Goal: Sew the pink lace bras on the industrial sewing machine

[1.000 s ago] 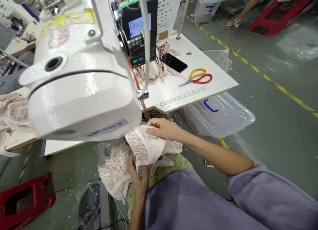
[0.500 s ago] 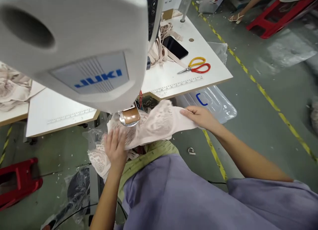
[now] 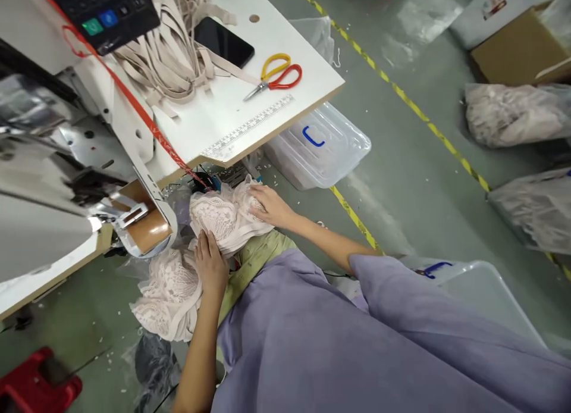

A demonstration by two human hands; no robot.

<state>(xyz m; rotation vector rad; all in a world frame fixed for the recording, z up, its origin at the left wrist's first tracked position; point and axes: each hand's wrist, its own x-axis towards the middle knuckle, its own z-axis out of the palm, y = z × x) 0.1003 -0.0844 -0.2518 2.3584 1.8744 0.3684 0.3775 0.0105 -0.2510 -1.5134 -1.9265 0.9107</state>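
Observation:
A pale pink lace bra (image 3: pixel 218 218) lies across my lap, cups facing up, below the front edge of the sewing table. My left hand (image 3: pixel 212 265) rests on its lower left edge, fingers stretched out flat on the fabric. At the other end, my right hand (image 3: pixel 273 209) curls around the right cup, its thumb and fingers pressing the lace. More lace bras (image 3: pixel 169 291) are heaped to the left of my left hand, partly under that forearm. To the upper left stands the sewing machine's narrow arm (image 3: pixel 149 222), with its presser foot (image 3: pixel 131 213); the bra is apart from it.
On the white table (image 3: pixel 285 118) lie scissors (image 3: pixel 276 74), a black phone (image 3: pixel 225 42) and a pile of beige straps (image 3: pixel 172 56). A red ribbon (image 3: pixel 147 118) hangs past the machine. A clear lidded bin (image 3: pixel 323 142) stands below. A red stool (image 3: pixel 38 383) is at lower left.
The bra has come away from the machine's arm onto my lap. My right hand has moved from its stretched side band inward to the cup. The view has swung right.

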